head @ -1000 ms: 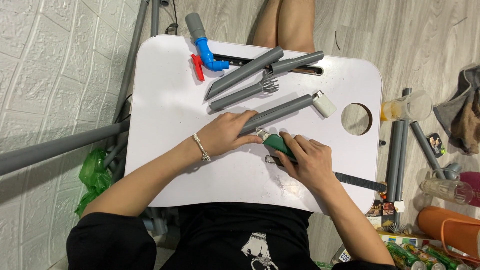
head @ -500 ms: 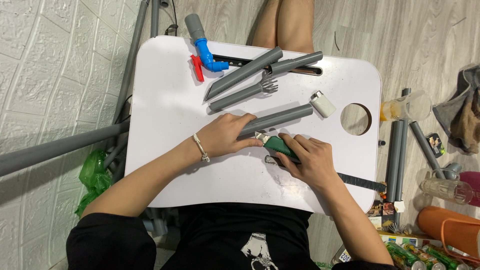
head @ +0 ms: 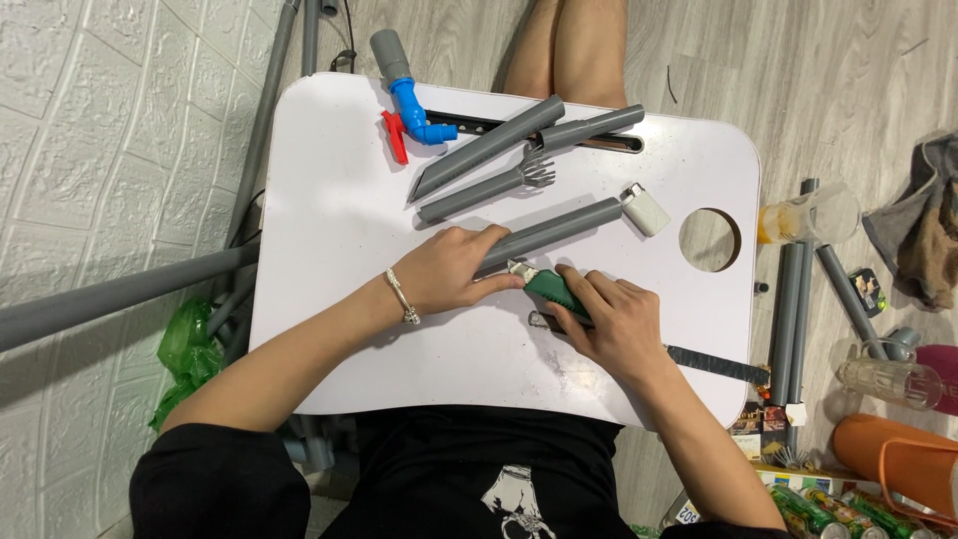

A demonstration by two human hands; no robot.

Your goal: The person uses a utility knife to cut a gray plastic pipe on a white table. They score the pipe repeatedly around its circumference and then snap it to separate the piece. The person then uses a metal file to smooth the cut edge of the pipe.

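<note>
My left hand point(head: 457, 268) grips the near end of a grey plastic pipe point(head: 564, 226) lying aslant on the white lap table point(head: 329, 240). My right hand point(head: 611, 321) holds a green-handled utility knife point(head: 547, 287), its tip against the pipe end by my left fingers. Under my right hand lies a dark flat blade strip point(head: 714, 364) that reaches to the table's right edge.
Farther back lie three more grey pipes point(head: 489, 148), one with a frayed end point(head: 537, 172), a blue valve with a red handle point(head: 411, 112) and a white lighter point(head: 647, 209). A round cup hole point(head: 710, 240) is at right. Pipes, cups and cans clutter the floor at right.
The held pipe has slid slightly toward me and the left; both hands stay clamped at its near end with the knife.
</note>
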